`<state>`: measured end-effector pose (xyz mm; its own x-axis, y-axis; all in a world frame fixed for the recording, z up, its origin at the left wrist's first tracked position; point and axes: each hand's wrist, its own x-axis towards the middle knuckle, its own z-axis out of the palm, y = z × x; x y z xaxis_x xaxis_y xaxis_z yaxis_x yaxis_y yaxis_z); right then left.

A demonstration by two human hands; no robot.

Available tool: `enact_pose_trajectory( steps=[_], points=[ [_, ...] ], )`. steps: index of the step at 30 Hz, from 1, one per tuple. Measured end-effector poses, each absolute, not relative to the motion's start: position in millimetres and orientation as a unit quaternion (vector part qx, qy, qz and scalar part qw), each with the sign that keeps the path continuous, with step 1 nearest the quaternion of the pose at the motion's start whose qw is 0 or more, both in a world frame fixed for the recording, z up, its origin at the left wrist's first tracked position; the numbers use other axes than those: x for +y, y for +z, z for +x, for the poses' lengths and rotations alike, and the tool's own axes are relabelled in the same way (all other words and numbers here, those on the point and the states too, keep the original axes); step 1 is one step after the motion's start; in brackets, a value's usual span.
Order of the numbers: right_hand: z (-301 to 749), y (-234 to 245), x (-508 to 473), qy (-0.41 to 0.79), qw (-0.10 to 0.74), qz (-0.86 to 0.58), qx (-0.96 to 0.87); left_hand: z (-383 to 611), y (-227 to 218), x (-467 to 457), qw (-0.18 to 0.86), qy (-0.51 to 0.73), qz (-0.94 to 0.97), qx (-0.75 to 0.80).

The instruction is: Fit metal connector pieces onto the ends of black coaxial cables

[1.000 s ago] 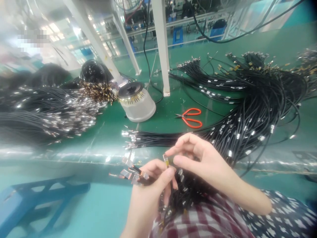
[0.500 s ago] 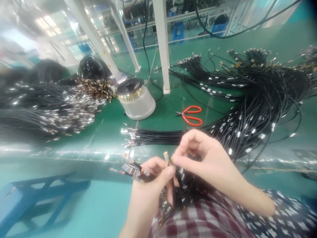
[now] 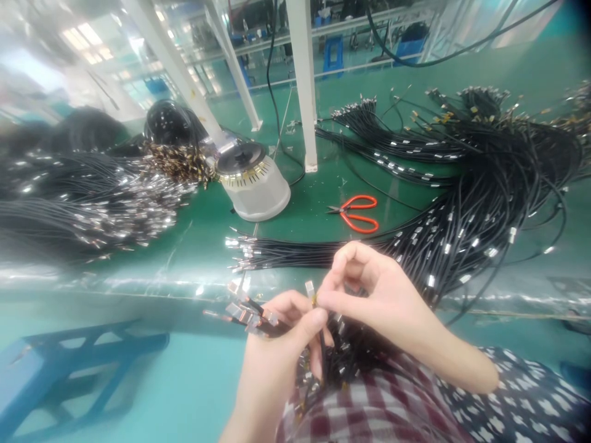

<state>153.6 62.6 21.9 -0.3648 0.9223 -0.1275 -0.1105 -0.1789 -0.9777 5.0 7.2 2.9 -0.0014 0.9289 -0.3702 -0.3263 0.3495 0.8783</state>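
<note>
On the near side of the scissors, checked cloth covers the lap. Left of that cloth's middle but nearer than the scissors, the left hand is curled around several black cables, their metal ends fanning out, and grips 1 upright cable between thumb and fingers. Its plug stands clear, near-left of the scissors. Straight nearer from the scissors, the right hand pinches a small yellow strip just below that plug.

The cable should be light and bendy, the plug stiff and rather slippery, the strip thin and easily creased. The best hold is probably the cable just under the plug; the strip wants only fingertips, by its edge.

A bundle lies just nearer than the scissors, a white tub to their left, a large cable pile to their right and beyond.
</note>
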Motion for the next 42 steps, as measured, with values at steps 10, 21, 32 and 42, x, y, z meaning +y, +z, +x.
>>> enact_pose_trajectory(
  steps=[10,21,32,42],
  points=[
    [153.0,22.8,63.0,0.639,0.394,-0.407,-0.520,3.7,4.7,6.6,0.648,0.485,0.290,0.511],
    [152.9,23.0,63.1,0.638,0.392,-0.410,-0.520,4.7,6.2,7.4,0.648,0.482,0.294,0.512],
    [150.0,23.8,66.2,0.652,0.371,-0.400,-0.526,5.6,4.6,5.6,0.627,0.489,0.316,0.517],
    [152.3,27.2,67.3,0.684,0.364,-0.372,-0.511,7.6,11.5,6.0,0.614,0.485,0.333,0.526]
  ],
)
